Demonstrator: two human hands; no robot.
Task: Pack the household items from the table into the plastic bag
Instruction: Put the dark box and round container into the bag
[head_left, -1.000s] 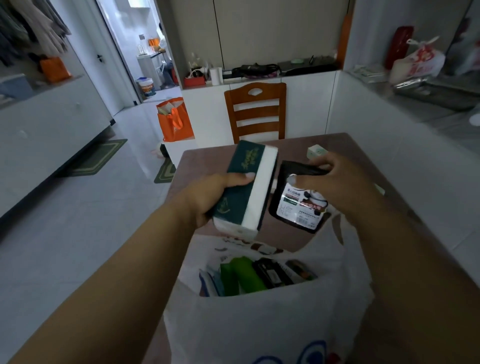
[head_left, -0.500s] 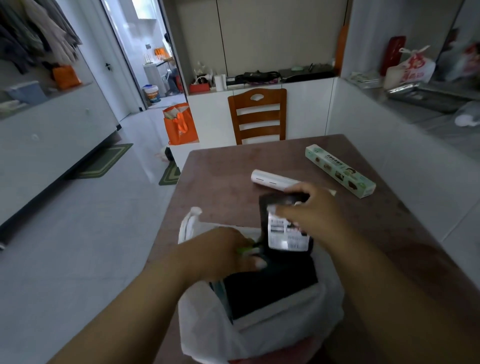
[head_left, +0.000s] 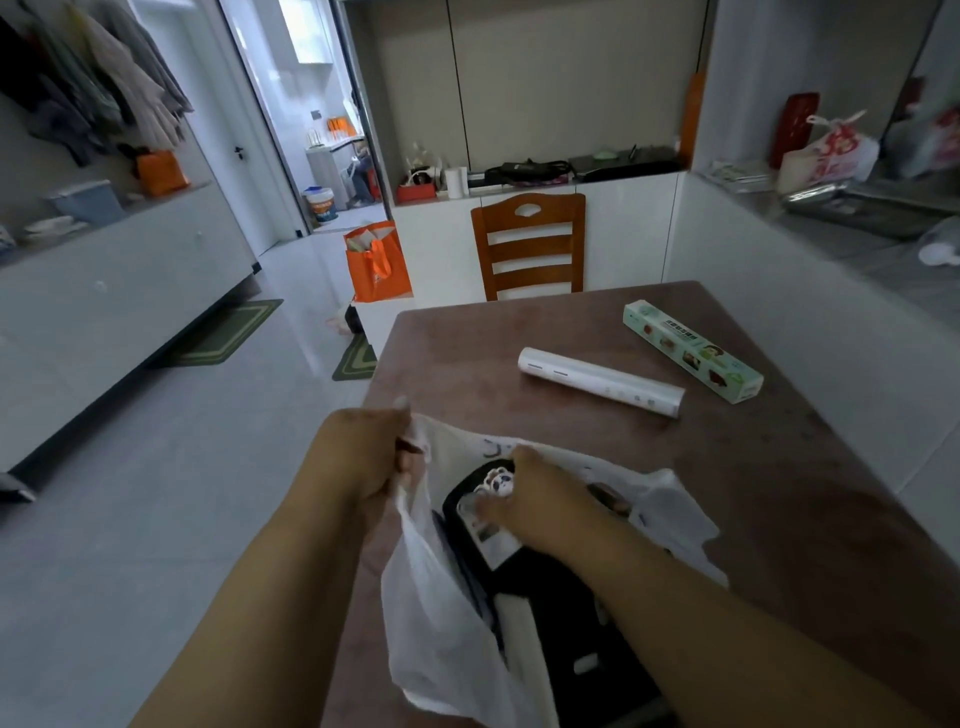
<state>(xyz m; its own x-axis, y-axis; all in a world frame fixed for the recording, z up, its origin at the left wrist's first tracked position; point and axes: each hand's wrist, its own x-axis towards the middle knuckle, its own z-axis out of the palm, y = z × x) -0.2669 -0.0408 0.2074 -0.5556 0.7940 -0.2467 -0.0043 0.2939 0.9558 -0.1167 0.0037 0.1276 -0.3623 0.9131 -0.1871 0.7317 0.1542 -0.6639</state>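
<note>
A white plastic bag lies open at the near edge of the brown table. My left hand grips the bag's left rim and holds it up. My right hand reaches into the bag's mouth and rests on a black pouch with a white label, fingers curled over it. Beneath the pouch, dark and white items fill the bag. A white roll and a pale green long box lie on the table beyond the bag.
A wooden chair stands at the table's far end. An orange bag sits on the floor to the left. A white wall runs along the table's right side, with a counter behind it.
The green-and-white box went down into the bag. My left hand let it go and took the bag's rim. My right hand pushed the black pouch deeper into the bag.
</note>
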